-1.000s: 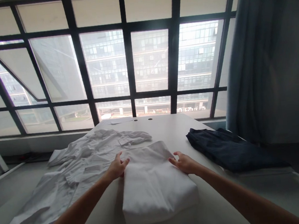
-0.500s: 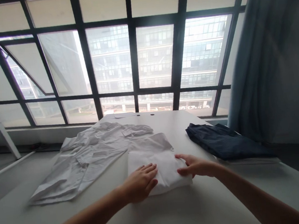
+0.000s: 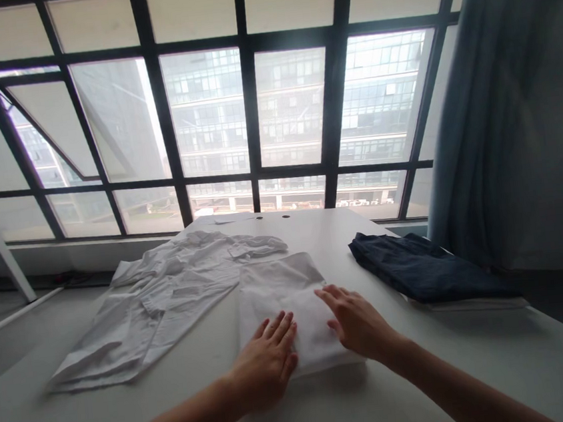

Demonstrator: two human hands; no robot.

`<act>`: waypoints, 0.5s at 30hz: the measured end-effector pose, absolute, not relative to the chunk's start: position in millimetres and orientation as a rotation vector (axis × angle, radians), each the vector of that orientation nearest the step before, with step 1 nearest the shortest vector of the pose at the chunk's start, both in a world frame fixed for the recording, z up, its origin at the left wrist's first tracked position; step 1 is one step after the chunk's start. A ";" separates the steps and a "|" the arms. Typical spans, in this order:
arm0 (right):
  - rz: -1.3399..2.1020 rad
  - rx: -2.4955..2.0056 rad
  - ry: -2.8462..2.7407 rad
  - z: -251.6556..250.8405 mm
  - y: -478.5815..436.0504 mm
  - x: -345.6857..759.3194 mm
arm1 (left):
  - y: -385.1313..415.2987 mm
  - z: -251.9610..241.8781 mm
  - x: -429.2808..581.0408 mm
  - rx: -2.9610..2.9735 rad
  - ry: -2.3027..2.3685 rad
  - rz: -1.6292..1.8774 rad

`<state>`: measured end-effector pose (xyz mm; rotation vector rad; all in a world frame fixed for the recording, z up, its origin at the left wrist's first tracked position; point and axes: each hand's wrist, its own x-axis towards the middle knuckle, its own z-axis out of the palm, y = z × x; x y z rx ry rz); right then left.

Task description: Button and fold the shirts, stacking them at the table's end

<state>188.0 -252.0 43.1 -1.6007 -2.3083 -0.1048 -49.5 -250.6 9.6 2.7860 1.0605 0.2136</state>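
Across the far side of the room stretches a dark-framed window wall (image 3: 249,107), one pane at the left tilted open. Before it stands a long white desk (image 3: 343,412), with a blue-grey curtain (image 3: 513,113) hanging at the right. A rumpled white garment (image 3: 170,296) is spread over the desk's left half; a folded dark navy garment (image 3: 428,269) lies near the right edge, on top of something pale. Between them, near the middle of the desk, sits a folded white cloth (image 3: 300,289), its near edge toward the person. Both hands are open and grip nothing: the left hand (image 3: 270,360) lies palm down, fingers stretched out, on the cloth's near left part, while the right hand (image 3: 358,320) is over its right side, fingers loosely bent, probably touching it, though the contact is hard to make out. Smallest are two dark round spots (image 3: 286,216) at the desk's far end.
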 end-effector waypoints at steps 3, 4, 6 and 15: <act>-0.174 -1.299 -2.408 22.4 -246.3 158.2 | -251.5 5.9 -37.5 2.831 1.032 0.323; -0.138 -1.267 -2.441 14.2 -242.6 152.3 | -250.8 3.8 -35.1 2.829 1.040 0.341; -0.041 -1.285 -2.492 1.1 -235.3 148.9 | -248.1 -0.9 -34.3 2.814 1.071 0.347; 0.231 -1.512 -2.583 6.9 -235.1 188.6 | -228.1 -10.1 -64.4 2.744 1.224 0.270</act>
